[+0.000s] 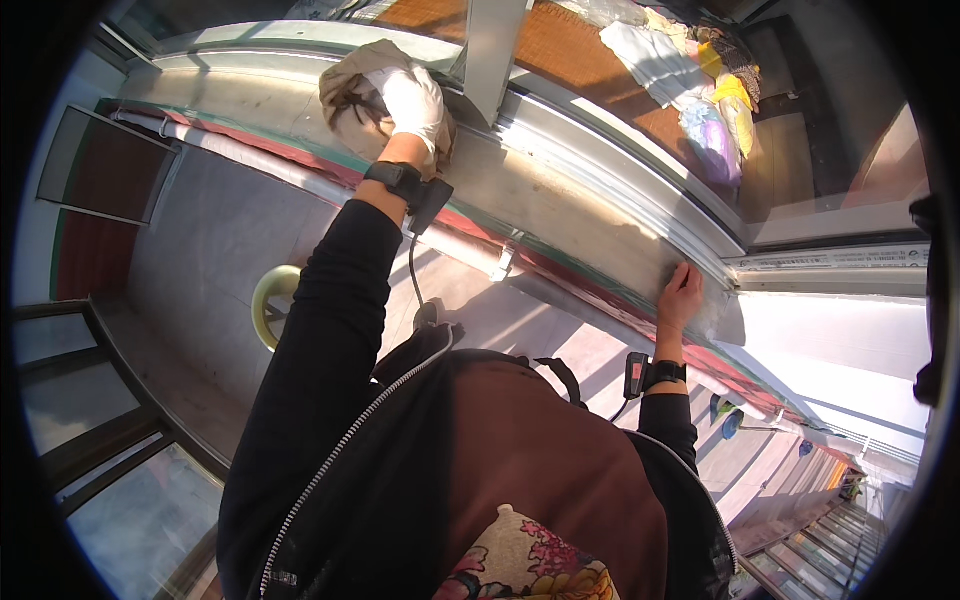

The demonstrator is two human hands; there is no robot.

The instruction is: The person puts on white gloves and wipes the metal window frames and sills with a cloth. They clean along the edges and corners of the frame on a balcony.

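My left hand [409, 105], in a white glove, is on a bunched beige cloth [352, 120]. The cloth lies on the concrete window sill [525, 176], beside an upright of the white window frame [491, 64]. Farther right along the same sill, my bare right hand [681, 294] rests with its fingers curled together; nothing shows in it. Both wrists carry black straps with small devices, and cables run from them.
A white pipe [300, 176] runs along the wall under the sill. Behind the window, clothes [660, 71] lie on a brown woven mat [559, 52]. A pale green round rim [262, 307] shows near my left arm. A framed mesh panel [112, 165] stands at left.
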